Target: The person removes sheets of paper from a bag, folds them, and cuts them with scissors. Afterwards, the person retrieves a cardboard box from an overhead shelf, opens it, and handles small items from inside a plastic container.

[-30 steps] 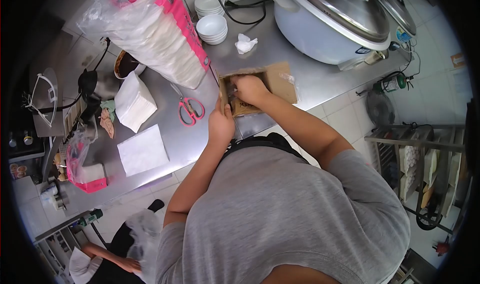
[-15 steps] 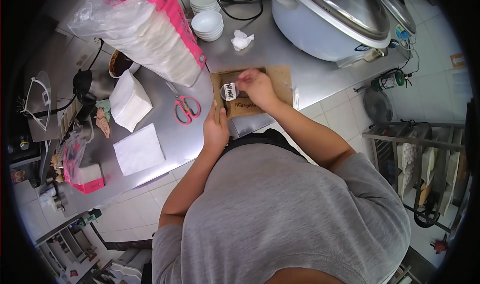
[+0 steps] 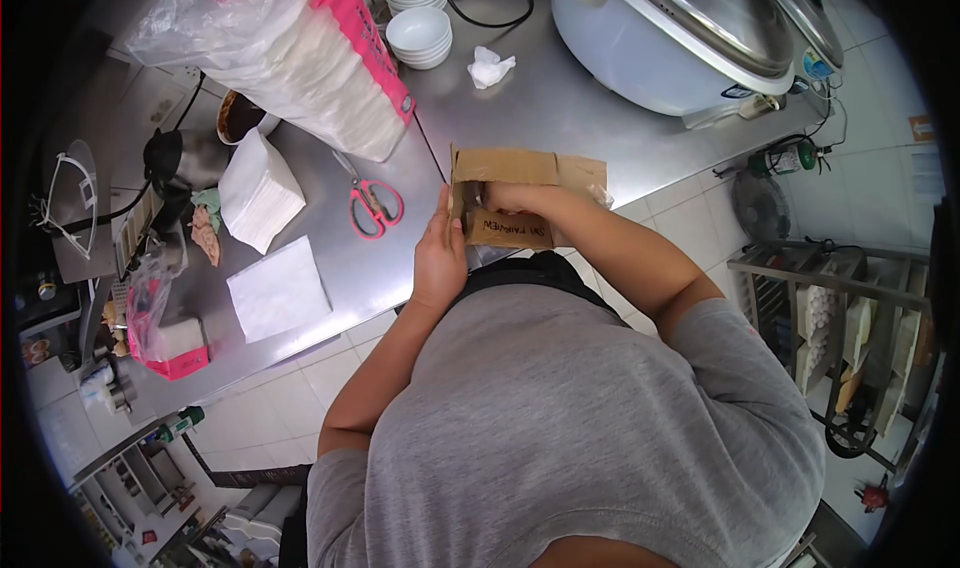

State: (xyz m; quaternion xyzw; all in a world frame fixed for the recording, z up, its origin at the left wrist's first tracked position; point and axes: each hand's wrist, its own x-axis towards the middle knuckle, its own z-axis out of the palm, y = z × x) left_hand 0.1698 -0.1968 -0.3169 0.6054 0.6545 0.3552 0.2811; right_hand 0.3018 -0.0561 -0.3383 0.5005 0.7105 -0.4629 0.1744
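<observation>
A small open cardboard box (image 3: 508,171), handwritten on its near flap, stands at the steel counter's front edge, tilted towards me. My left hand (image 3: 440,259) grips its left side, fingers along the outer wall and thumb at the rim. Inside the box reaches my right hand (image 3: 513,197); its fingers are hidden behind the walls, and whatever they touch cannot be made out. Left of the box lie scissors (image 3: 375,208) with pink-red handles. A folded white napkin (image 3: 279,288) and a stack of napkins (image 3: 259,193) rest further left.
A large rice cooker (image 3: 655,53) stands at the back right. Stacked white bowls (image 3: 420,36), a crumpled tissue (image 3: 491,68) and a plastic pack of napkins (image 3: 300,73) occupy the back. A pink-edged pack (image 3: 178,356) lies at the far left, and a metal rack (image 3: 850,338) stands right.
My right hand has gone down into the box. The clear round item with a handwritten white label, seen before at the opening, is out of sight. The box has shifted right and tilted towards me.
</observation>
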